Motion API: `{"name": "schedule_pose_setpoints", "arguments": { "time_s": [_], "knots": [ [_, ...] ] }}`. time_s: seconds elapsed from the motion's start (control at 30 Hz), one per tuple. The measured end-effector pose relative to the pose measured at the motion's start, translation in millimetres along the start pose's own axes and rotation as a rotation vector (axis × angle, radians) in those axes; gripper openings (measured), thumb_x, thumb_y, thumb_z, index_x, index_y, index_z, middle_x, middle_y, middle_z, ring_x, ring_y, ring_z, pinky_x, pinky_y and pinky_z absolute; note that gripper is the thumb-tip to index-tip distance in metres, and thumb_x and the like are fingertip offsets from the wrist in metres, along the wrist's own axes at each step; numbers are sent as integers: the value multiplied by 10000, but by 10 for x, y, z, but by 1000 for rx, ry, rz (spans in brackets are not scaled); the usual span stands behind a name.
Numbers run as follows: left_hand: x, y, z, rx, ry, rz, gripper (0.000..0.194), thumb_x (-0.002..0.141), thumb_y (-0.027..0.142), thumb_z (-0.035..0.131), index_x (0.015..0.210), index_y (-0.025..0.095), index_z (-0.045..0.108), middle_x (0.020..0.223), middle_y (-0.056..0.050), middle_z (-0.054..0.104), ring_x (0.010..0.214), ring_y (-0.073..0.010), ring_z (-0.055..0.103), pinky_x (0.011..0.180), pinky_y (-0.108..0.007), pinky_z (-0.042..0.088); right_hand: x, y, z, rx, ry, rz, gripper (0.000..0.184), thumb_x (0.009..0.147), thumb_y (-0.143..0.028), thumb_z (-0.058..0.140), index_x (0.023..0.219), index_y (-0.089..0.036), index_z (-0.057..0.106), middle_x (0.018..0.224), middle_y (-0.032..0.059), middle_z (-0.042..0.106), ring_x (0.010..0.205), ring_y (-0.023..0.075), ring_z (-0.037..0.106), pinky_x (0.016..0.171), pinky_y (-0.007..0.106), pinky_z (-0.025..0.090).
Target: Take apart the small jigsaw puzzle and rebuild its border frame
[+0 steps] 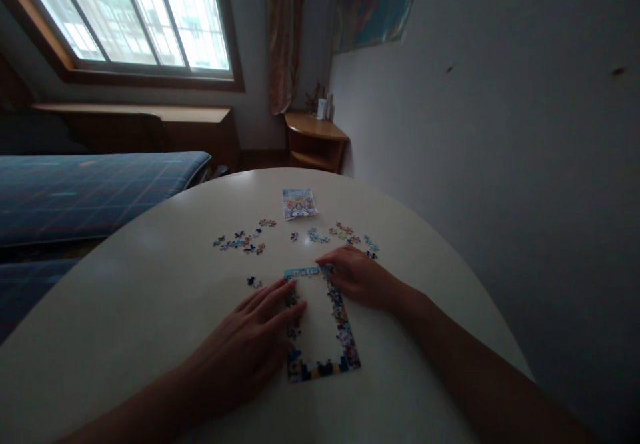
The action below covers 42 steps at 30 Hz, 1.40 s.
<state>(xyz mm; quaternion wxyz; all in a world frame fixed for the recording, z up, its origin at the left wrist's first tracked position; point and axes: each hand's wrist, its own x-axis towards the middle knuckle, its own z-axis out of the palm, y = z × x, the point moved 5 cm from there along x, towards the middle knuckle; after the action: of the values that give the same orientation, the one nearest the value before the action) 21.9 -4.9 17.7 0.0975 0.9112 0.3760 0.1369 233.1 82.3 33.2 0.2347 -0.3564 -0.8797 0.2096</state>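
Note:
A jigsaw puzzle border (pixel 345 335) lies on the white table as a hollow rectangle of joined pieces, light blue along its far edge and darker on the other sides. My left hand (pixel 255 337) rests flat over its left side, fingers stretched out and covering part of it. At the far right corner, my right hand (pixel 357 274) has its fingers bent together on a puzzle piece, mostly hidden under them. A small loose cluster of pieces (pixel 254 282) lies just beyond my left fingertips.
Loose puzzle pieces are spread beyond the border, in a left group (pixel 240 241) and a right group (pixel 344 232). Farther back lies a printed picture sheet or packet (pixel 299 204). The round white table (pixel 165 284) stands beside a wall on the right and a plaid mattress (pixel 90 191) on the left.

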Motion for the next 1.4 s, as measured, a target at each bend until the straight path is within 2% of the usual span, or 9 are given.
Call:
{"name": "schedule_pose_setpoints", "arguments": {
  "time_s": [0.17, 0.27, 0.43, 0.5, 0.6, 0.9, 1.27, 1.33, 1.4],
  "knots": [
    [-8, 8, -18, 5, -19, 10, 543, 971, 331, 532, 1498, 328, 401, 1622, -23, 282, 1484, -302, 269, 1164, -535, 362, 40, -14, 3, 3, 21, 15, 308, 888, -165, 584, 1187, -204, 649, 1130, 107, 702, 1108, 240, 606, 978, 446, 468],
    [-18, -39, -93, 25, 19, -27, 540, 970, 346, 529, 1494, 325, 398, 1610, -30, 313, 1453, -301, 339, 1133, -525, 410, 58, -16, 8, 4, 33, 26, 301, 885, -159, 588, 1176, -201, 652, 1102, 101, 708, 1083, 236, 611, 955, 434, 474],
    [-65, -434, -295, 102, 244, -275, 374, 965, 341, 485, 1304, 218, 583, 1351, -107, 590, 1200, -301, 583, 1016, -543, 502, 71, -12, 20, 20, 29, 28, 297, 887, -156, 586, 1175, -191, 645, 1081, 95, 708, 1058, 227, 613, 932, 416, 478],
    [-83, -610, -305, 123, 258, -349, 358, 947, 354, 504, 1247, 197, 623, 1289, -119, 619, 1161, -316, 594, 992, -556, 508, 70, -3, 23, 17, 29, 24, 294, 886, -159, 588, 1173, -195, 646, 1071, 93, 708, 1049, 224, 617, 924, 411, 480],
    [-84, -751, -271, 113, 217, -365, 341, 960, 352, 488, 1207, 190, 658, 1223, -116, 649, 1114, -301, 604, 975, -520, 521, 63, 6, 25, 5, 29, 14, 299, 890, -168, 591, 1183, -200, 643, 1081, 97, 704, 1059, 229, 615, 927, 415, 478],
    [-62, -741, -273, 83, 213, -339, 272, 972, 403, 504, 1049, 250, 714, 1107, -70, 677, 1003, -265, 625, 876, -460, 551, 39, -26, 15, -8, 28, 14, 298, 893, -184, 592, 1184, -210, 652, 1098, 107, 706, 1083, 244, 618, 952, 443, 474],
    [61, -787, -279, -15, 276, -357, 165, 940, 307, 519, 907, 236, 665, 984, -42, 705, 978, -246, 642, 890, -448, 544, -3, 5, 11, 2, 32, 17, 311, 900, -178, 591, 1207, -201, 632, 1116, 107, 701, 1068, 231, 622, 943, 428, 485],
    [69, -829, -278, 5, 310, -380, 172, 938, 321, 521, 949, 231, 667, 1045, -52, 710, 1028, -256, 642, 929, -464, 538, -7, 12, 9, 10, 29, 23, 318, 898, -175, 593, 1212, -206, 629, 1125, 108, 696, 1071, 231, 621, 938, 426, 486],
    [68, -855, -263, 48, 326, -381, 253, 945, 355, 517, 1109, 226, 660, 1235, -73, 672, 1167, -279, 601, 1017, -500, 497, -8, 13, 6, 13, 26, 24, 324, 894, -171, 592, 1214, -209, 629, 1116, 109, 696, 1067, 233, 621, 933, 427, 488]
  ]
}}
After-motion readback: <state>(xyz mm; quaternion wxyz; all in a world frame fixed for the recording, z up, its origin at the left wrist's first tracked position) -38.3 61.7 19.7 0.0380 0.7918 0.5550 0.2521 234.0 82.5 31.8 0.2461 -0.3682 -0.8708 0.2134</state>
